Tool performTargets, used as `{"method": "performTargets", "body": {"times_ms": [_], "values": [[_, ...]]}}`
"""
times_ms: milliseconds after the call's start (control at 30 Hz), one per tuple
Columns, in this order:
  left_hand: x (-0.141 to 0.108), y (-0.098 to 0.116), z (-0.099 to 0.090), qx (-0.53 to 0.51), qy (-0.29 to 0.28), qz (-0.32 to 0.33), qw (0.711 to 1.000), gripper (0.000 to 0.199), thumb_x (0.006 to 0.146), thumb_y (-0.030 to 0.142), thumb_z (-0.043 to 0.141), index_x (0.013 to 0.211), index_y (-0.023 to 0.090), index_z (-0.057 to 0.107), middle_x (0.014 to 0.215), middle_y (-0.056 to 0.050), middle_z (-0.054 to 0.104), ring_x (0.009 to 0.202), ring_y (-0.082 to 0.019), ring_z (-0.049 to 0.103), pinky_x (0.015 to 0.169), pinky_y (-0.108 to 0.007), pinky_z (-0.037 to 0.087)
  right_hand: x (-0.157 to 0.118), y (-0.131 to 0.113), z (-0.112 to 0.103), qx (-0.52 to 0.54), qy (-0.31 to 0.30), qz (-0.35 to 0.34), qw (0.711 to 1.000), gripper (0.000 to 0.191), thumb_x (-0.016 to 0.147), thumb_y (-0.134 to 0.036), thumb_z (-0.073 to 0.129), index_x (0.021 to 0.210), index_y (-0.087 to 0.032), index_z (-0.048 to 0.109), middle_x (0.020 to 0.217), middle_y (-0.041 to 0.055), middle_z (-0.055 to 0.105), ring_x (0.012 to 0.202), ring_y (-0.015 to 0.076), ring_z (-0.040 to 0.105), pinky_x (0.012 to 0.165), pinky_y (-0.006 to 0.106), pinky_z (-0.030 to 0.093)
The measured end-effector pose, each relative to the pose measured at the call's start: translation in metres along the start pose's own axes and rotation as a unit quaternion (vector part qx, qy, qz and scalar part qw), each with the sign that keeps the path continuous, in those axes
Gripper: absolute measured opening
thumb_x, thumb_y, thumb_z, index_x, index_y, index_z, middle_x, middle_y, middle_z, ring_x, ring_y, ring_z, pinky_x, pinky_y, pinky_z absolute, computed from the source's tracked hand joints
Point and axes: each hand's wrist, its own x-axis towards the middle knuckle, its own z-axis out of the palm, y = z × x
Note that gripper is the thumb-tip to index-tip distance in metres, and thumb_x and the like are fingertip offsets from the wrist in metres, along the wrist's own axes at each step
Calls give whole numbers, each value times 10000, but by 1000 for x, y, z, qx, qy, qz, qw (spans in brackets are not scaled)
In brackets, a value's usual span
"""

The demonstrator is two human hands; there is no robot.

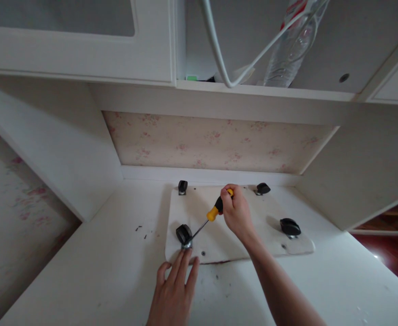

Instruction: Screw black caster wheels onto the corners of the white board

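Note:
A white board [233, 240] with rounded corners lies on the white desktop, a black caster wheel near each corner. My right hand [237, 209] is wrapped round the yellow and black handle of a screwdriver [214, 212]. Its shaft slants down to the left, and the tip meets the metal base of the near left caster [184, 234]. Fingers spread, my left hand [177, 283] rests at the board's front edge, fingertips touching that caster's base plate. The other casters are the far left one [182, 187], the far right one [263, 188] and the near right one [290, 227].
Small dark screws [138, 228] lie on the desktop [117, 271] left of the board. Overhead, a shelf [270, 93] holds a clear plastic bottle [287, 54], with a white cable [219, 54] hanging in front. Side panels [59, 145] and floral wallpaper [199, 140] enclose the desk.

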Motion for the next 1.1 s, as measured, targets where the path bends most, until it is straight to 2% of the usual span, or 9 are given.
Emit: {"method": "performTargets", "body": {"times_ms": [167,400,633,833,967,1100], "values": [[-1,1,-4,-1,-27,-8,1000,421,938,348,558,1347,254,541,1435,-82,547,1313,-249,449,967,-466,306,-1,-1,-1,-20,8,-12,1000,273,941,-462,394,979,-214,499,707,-5,572,587,172,580,545,273,447],[-1,1,-5,-6,-27,-14,1000,409,929,342,577,1330,261,554,1423,-78,560,1296,-245,468,962,-472,307,0,-3,-3,-57,6,-40,998,272,950,-460,368,967,-217,490,742,19,608,630,186,588,584,282,438],[0,3,-5,-1,-30,-13,999,418,918,281,585,1333,256,547,1417,-80,563,1294,-246,468,961,-469,315,-1,-26,-2,-115,-49,-106,987,228,966,-415,364,1006,-230,491,834,30,652,727,191,611,639,276,424],[7,1,-13,-4,2,-9,1000,370,931,128,494,1257,259,612,1332,-70,627,1225,-225,524,928,-427,324,5,-46,-1,-229,-59,-138,962,258,960,-438,404,983,-212,527,835,67,677,714,222,623,631,304,384],[12,-3,-13,-15,23,-8,1000,387,932,70,460,1206,272,644,1264,-51,667,1159,-201,567,910,-398,332,7,-57,-6,-328,-52,-137,933,380,965,-507,380,911,-179,563,770,143,683,655,276,639,588,334,361],[13,-7,-9,-37,30,-12,999,397,925,54,471,1204,271,650,1239,-39,677,1132,-191,582,938,-376,337,8,-67,-14,-398,-80,-146,902,503,943,-604,374,879,-153,588,704,196,667,651,334,650,587,367,377]]}}
